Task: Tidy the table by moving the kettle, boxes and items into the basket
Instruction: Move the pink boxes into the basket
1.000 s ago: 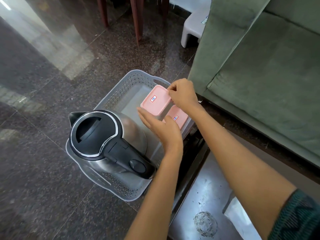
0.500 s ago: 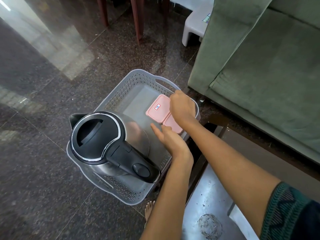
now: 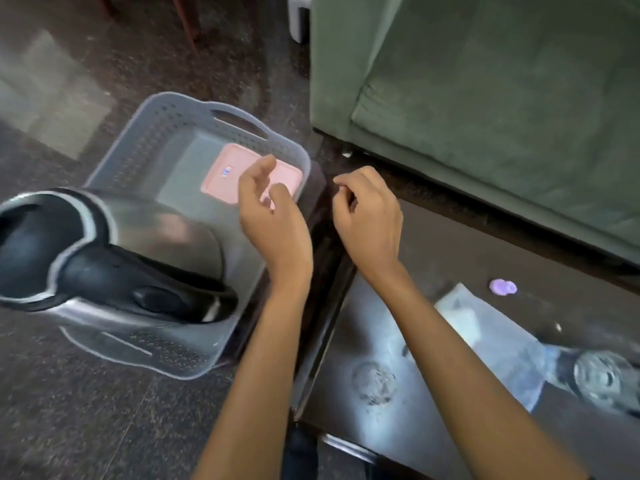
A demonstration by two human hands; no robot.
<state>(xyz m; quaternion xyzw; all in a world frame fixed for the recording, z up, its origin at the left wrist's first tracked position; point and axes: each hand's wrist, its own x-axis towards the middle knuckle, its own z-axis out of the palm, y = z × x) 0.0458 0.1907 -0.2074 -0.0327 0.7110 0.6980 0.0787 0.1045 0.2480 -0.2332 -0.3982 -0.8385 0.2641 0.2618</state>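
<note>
Both hands empty, fingers loosely curled: left hand (image 3: 273,216) over the basket (image 3: 166,116), where the kettle (image 3: 114,258) and pink boxes (image 3: 242,174) sit. What's left lies on the tabletop (image 3: 433,237), rightward — a purple item (image 3: 503,287), nearer the right hand (image 3: 367,216).

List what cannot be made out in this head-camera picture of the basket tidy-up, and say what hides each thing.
- Kettle: motion-blurred, and the left edge cuts off its spout side.
- Second pink box: mostly behind the left hand; only the first pink box shows clearly.
- Label on that first box: too small and blurred to read.
- Round clear object on the table: blurred, unidentifiable.
- Small purple item: too small to name.
- Right hand: curled fingers hide the palm.
</note>
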